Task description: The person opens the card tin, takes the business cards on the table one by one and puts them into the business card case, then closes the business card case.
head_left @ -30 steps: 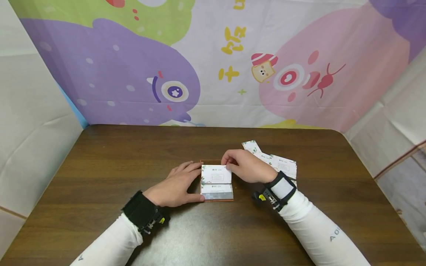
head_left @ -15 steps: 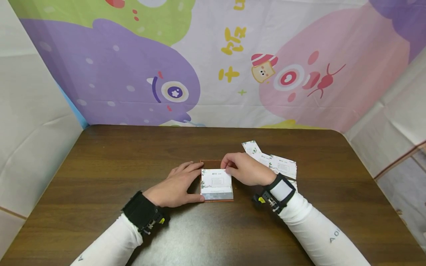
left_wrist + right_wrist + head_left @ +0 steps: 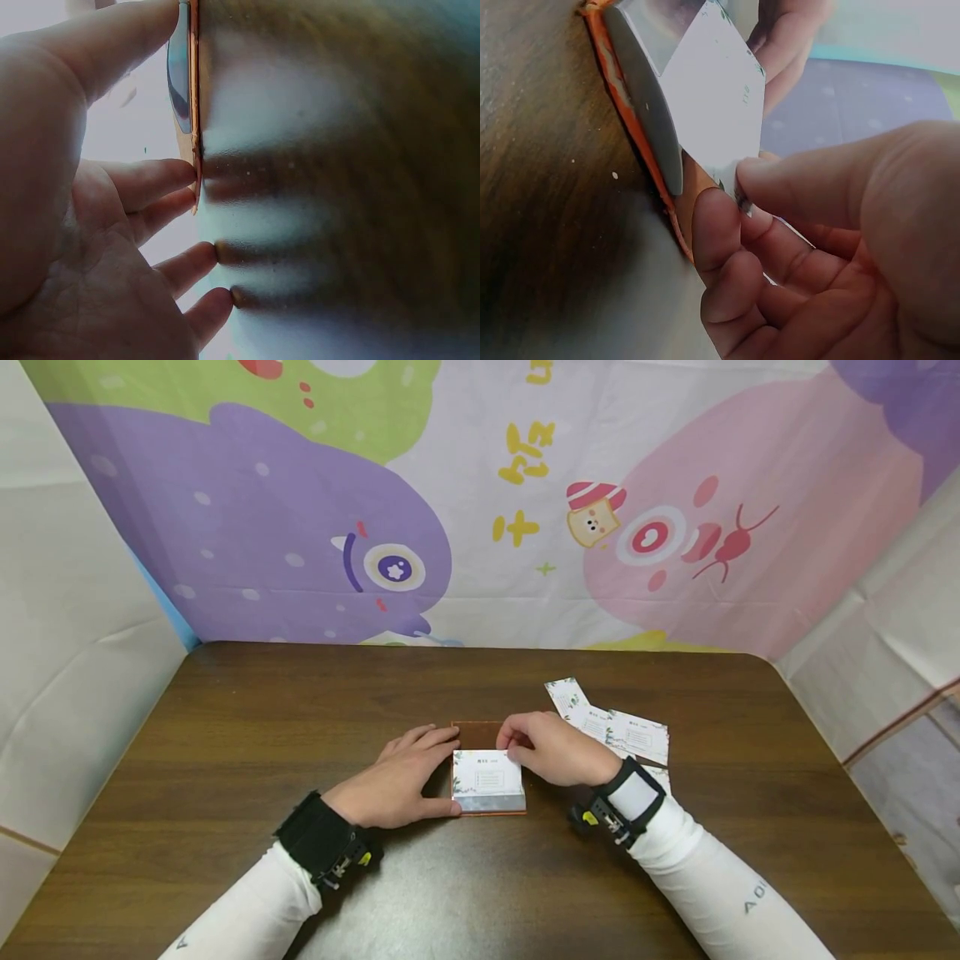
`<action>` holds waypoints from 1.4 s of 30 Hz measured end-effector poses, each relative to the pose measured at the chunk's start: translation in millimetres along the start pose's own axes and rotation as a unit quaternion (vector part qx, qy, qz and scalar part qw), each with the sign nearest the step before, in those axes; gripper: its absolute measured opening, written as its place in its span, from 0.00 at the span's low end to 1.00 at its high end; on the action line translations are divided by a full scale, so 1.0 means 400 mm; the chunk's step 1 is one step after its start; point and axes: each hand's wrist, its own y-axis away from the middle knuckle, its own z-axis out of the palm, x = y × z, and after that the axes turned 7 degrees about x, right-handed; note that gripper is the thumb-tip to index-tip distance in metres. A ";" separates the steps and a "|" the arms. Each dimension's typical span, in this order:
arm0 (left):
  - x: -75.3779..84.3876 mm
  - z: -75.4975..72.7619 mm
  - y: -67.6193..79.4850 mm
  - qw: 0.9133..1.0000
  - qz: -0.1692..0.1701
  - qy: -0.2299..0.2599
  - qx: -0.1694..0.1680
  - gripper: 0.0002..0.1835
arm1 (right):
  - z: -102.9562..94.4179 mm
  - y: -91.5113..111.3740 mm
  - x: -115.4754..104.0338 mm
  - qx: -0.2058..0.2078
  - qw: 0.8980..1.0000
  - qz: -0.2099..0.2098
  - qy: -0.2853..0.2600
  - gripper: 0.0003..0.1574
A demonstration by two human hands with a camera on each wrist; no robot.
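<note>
A white business card point(image 3: 487, 772) with printed leaves lies in a brown, orange-edged card case point(image 3: 477, 734) on the table. Its near edge meets the case's shiny grey band point(image 3: 491, 803). My right hand point(image 3: 562, 748) pinches the card's far right corner between thumb and fingers. The right wrist view shows the card point(image 3: 712, 105) tilted over the band, its corner under the thumb. Along the case's left side rests my left hand point(image 3: 393, 783), fingers extended. In the left wrist view, its thumb and fingertips touch the case's orange edge point(image 3: 195, 112).
Several loose white cards point(image 3: 637, 737) lie spread on the brown wooden table point(image 3: 300, 693), behind and right of my right hand. A cartoon-printed cloth point(image 3: 480, 527) hangs behind the table's far edge. Wrist cameras are strapped to both wrists.
My right hand has drawn the card toward the near side, down over the lower part of the case. More of the brown inside now shows. The left hand has stayed put.
</note>
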 end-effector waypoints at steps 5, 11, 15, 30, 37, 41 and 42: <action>0.000 -0.001 0.001 1.000 0.000 0.002 -0.002 0.48 | 0.003 0.004 0.001 -0.002 1.000 -0.001 0.005 0.07; -0.001 -0.001 0.001 1.000 0.001 0.001 -0.002 0.48 | 0.005 0.011 0.001 -0.003 1.000 -0.008 0.007 0.07; -0.001 -0.001 0.001 1.000 0.000 0.001 -0.004 0.48 | 0.007 0.014 0.000 -0.007 1.000 -0.012 0.005 0.07; 0.000 -0.003 0.002 1.000 0.005 0.001 -0.005 0.47 | 0.018 0.023 0.000 -0.017 1.000 -0.019 0.001 0.07; 0.004 -0.005 0.002 1.000 0.004 0.000 -0.004 0.47 | 0.021 0.028 -0.003 -0.019 1.000 -0.016 0.001 0.07; 0.005 -0.005 0.002 1.000 0.002 0.000 -0.005 0.47 | 0.024 0.030 -0.002 -0.019 1.000 -0.019 0.003 0.07; 0.005 -0.005 0.002 1.000 0.002 0.000 -0.004 0.47 | 0.025 0.030 -0.001 -0.018 1.000 -0.020 0.003 0.07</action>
